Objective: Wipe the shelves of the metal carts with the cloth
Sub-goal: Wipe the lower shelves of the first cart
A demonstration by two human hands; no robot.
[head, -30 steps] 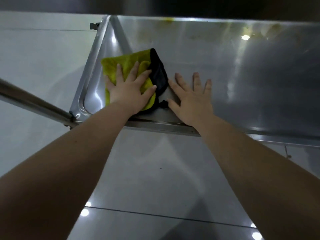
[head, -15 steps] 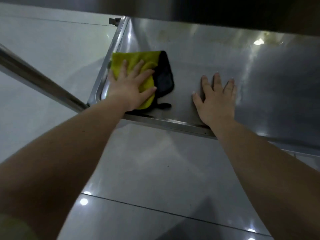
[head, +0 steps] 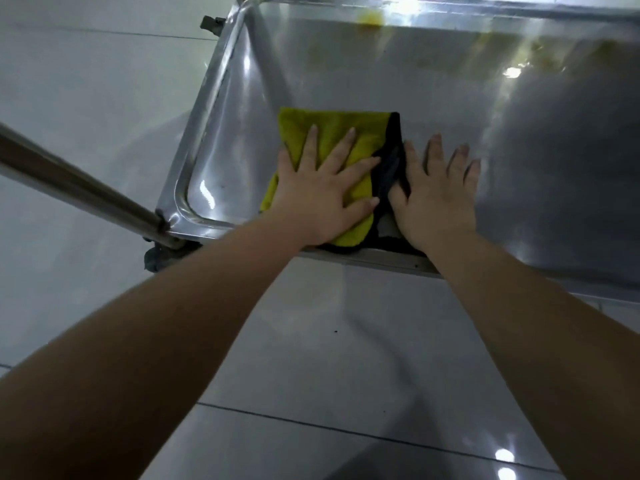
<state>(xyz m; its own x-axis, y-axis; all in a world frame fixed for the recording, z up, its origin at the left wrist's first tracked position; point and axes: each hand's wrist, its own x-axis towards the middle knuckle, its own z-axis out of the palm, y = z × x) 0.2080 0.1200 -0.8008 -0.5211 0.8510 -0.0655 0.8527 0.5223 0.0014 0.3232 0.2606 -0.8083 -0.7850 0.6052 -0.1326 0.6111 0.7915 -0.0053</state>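
Currently pressing cloth [head: 346,117] flat on shelf [head: 450,81] under spread-open left hand [head: 325,195], bracing open right hand [head: 436,199] just beside it, thumb touching the dark edge, risking bunching there and leaving yellow smears [head: 370,18] beyond the fingertips [head: 313,130] unwiped.

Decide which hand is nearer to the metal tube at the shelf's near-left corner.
Left. The left hand presses flat on the yellow cloth, right of the tube; the right hand lies flat on the shelf farther right, at the cloth's black edge.
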